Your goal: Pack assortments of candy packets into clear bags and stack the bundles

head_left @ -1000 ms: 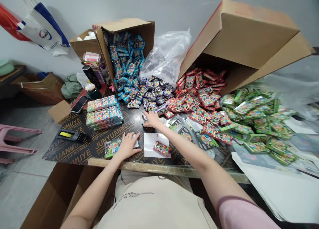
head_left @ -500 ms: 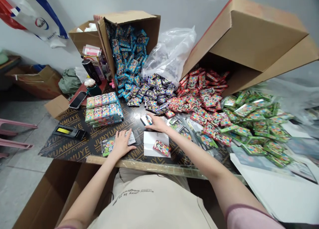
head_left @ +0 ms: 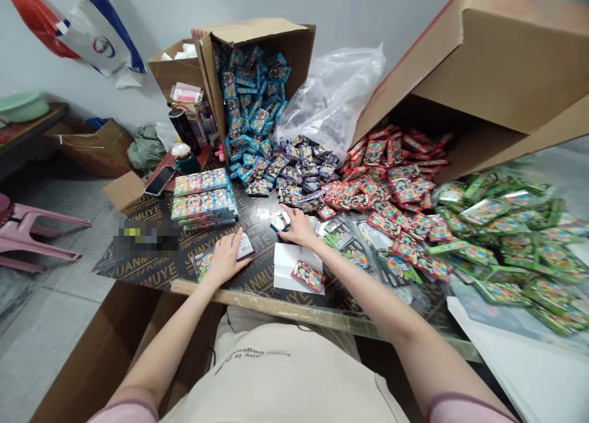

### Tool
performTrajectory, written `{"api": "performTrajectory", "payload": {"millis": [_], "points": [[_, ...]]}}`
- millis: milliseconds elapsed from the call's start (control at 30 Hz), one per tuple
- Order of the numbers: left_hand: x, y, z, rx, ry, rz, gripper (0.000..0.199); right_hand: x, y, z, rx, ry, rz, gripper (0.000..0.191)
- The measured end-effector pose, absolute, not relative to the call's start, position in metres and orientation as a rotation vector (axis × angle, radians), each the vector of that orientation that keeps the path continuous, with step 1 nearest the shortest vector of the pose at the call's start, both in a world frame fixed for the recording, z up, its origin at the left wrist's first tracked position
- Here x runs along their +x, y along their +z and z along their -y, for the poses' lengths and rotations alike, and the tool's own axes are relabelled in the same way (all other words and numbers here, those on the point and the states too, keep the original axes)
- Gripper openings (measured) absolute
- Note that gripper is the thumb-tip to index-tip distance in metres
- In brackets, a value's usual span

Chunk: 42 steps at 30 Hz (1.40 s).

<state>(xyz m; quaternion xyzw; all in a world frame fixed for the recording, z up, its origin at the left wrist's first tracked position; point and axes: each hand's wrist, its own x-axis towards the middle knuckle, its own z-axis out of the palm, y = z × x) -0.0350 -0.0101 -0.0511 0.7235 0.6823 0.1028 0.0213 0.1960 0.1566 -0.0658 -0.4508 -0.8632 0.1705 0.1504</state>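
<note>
1. Stacked, it seems: one block of packs (head_left: 205,193); not yet stacked: loose packets in four heaps, blue (head_left: 255,94), purple (head_left: 301,168), red (head_left: 391,171) and green (head_left: 510,220), too many to count.
2. Right hand (head_left: 298,228) pinches one small blue-and-white packet (head_left: 279,221), just beyond one white sheet (head_left: 284,262); one red packet (head_left: 309,275) lies at that sheet's right edge.
3. Left hand (head_left: 224,258) lies flat, fingers spread, grasping nothing, over one printed card (head_left: 203,264).

You are in what looks like a packing workshop, with open cartons (head_left: 506,67) and heaps of small packets (head_left: 409,193) crowding your table (head_left: 151,279).
</note>
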Motion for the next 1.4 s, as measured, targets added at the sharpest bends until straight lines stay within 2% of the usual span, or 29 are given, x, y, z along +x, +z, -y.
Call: {"api": "performTrajectory", "payload": {"millis": [133,267,533,867,1100,1400], "points": [[-0.038,-0.045,0.007,2.144,0.516,-2.138,0.102,0.194,-0.047,-0.135,-0.919,0.628,2.335,0.094],[-0.035,-0.038,0.003,2.197,0.645,-2.019,0.113,0.193,-0.018,-0.108,-0.668,0.612,2.542,0.089],[-0.035,-0.027,-0.001,2.136,0.654,-1.687,0.123,0.198,-0.005,-0.098,-0.303,0.944,2.562,0.089],[-0.029,-0.023,0.001,1.899,0.732,-1.702,0.128,0.206,-0.002,-0.096,-0.412,0.936,2.534,0.098],[-0.028,-0.014,0.000,1.858,0.792,-1.754,0.124,0.208,0.011,-0.088,-0.528,0.809,2.486,0.083],[-0.024,-0.013,0.000,1.893,0.776,-1.558,0.125,0.211,0.011,-0.089,-0.447,1.024,2.436,0.085]]}}
